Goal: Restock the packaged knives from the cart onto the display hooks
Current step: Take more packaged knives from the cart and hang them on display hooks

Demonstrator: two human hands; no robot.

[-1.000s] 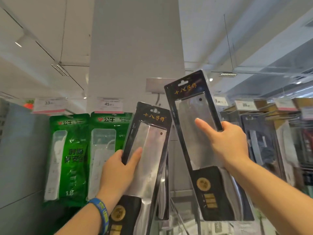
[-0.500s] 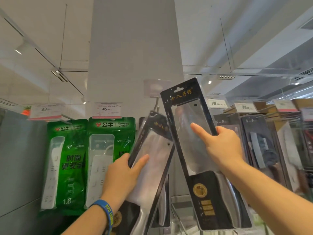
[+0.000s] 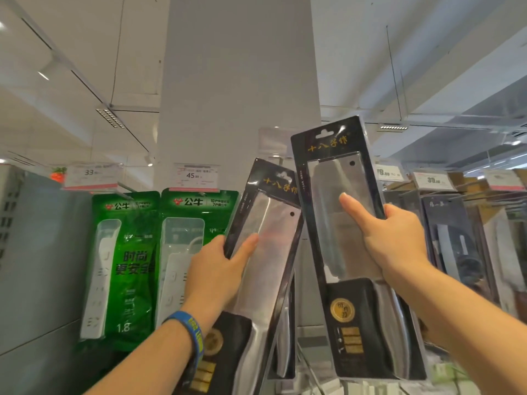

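While the left hand [image 3: 219, 266] grips the left cleaver pack [image 3: 265, 252] by its left edge, thumb laid across the clear blister and fingers curled out of sight behind, the pack leans with its black header card tipped to the right. Its top sits just under a clear label holder [image 3: 272, 141], where a thin display hook [image 3: 281, 160] shows; whether the hang hole is on that hook cannot be told.

The right hand [image 3: 399, 240] holds the right cleaver pack [image 3: 336, 195] from the other side, thumb pressed on the blister over the blade and fingers wrapped round the right edge. This pack stands higher and nearer the camera. Its left edge overlaps the other's upper right corner, and its hang hole is above and to the right of the label holder. Both cards are black with gold lettering and a gold seal low down.

A blue wristband [image 3: 188, 332] circles the left wrist. Behind the left pack hangs another knife pack [image 3: 285, 337], mostly hidden.

To the left hang green power-strip packs [image 3: 128, 266] under price tags [image 3: 196, 175] reading 33 and 45, beside a grey panel [image 3: 40, 252]. To the right, more packaged knives [image 3: 450, 238] hang in rows under further tags.

Behind everything a broad white pillar [image 3: 239, 81] rises to a white ceiling [image 3: 85, 38] with track lights and slotted vents.
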